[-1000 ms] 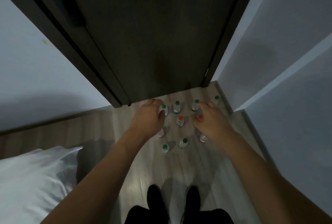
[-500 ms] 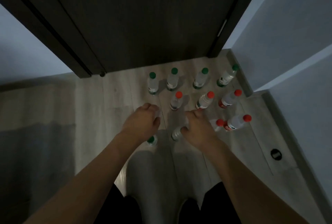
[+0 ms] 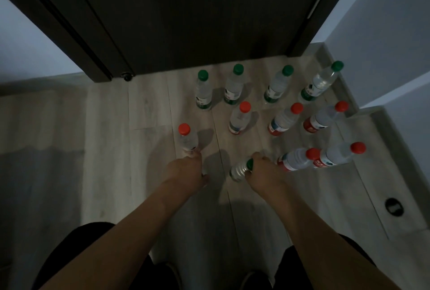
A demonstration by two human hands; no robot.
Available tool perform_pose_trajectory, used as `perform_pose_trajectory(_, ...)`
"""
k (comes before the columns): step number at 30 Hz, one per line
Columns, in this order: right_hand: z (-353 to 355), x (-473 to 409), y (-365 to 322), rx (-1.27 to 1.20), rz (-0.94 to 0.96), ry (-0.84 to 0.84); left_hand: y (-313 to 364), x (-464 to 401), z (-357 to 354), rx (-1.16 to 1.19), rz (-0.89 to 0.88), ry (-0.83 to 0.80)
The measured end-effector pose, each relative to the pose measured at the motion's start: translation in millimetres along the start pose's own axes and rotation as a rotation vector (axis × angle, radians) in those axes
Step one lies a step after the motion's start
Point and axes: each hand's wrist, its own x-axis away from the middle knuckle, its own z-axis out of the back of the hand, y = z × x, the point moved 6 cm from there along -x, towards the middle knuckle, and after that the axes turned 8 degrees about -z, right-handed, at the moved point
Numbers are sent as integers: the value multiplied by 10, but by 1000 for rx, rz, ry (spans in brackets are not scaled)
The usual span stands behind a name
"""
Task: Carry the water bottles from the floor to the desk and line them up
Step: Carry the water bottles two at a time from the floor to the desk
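Several clear water bottles stand on the pale wood floor (image 3: 144, 150) in front of a dark door. A back row has green caps (image 3: 203, 91), a middle row red caps (image 3: 239, 118), and two more red-capped ones (image 3: 337, 157) stand at the right. My right hand (image 3: 265, 173) grips the neck of a green-capped bottle (image 3: 239, 171), which tilts toward me. My left hand (image 3: 186, 173) curls down over another bottle (image 3: 205, 171) that is almost wholly hidden beneath it. Its fingertips reach the base of a lone red-capped bottle (image 3: 187, 139).
The dark door (image 3: 197, 10) closes off the far side, with a door stop (image 3: 126, 76) at its left foot. Pale walls stand at left and right, with a skirting board (image 3: 344, 94) behind the right-hand bottles. A round floor fitting (image 3: 393, 206) lies at right. My legs (image 3: 93, 255) are below.
My view has dropped closer to the floor. Both hands moved toward me onto the two nearest bottles. The left hand uncovered the lone red-capped bottle, and the right hand closed on the green-capped one.
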Motion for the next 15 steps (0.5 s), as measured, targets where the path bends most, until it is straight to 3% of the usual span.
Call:
perform_pose_trajectory(7,-7,-2,-59,-16,46,74,-14,-74,-95,-97,-39,-20)
perform_pose_trajectory(15,107,106,-110,-99,54,88,-22,-85,96,-31,-99,53)
